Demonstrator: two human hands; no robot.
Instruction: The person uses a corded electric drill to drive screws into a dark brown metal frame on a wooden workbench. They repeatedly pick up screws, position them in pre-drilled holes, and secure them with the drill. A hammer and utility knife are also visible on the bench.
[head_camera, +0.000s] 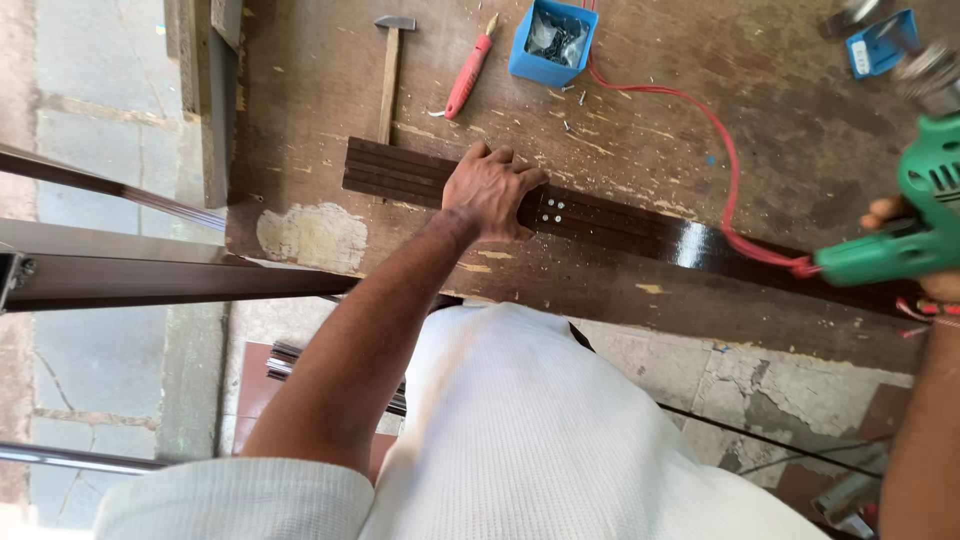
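Observation:
My left hand (492, 190) presses flat on a long dark brown ribbed profile (620, 222) lying across a worn wooden workbench (640, 110). Several small screw heads show in the profile just right of my fingers. My right hand (905, 222), at the right edge, grips a green electric drill (915, 225) held above the bench, its chuck pointing up toward the top right. A red cable (715, 130) runs from the drill across the bench.
A hammer (389, 75), a red-handled awl (468, 72) and a blue box of screws (552, 38) lie at the bench's far side. A blue object (880, 42) sits top right. Brown metal frame pieces (150, 270) jut out on the left. Metal bars lie on the floor below.

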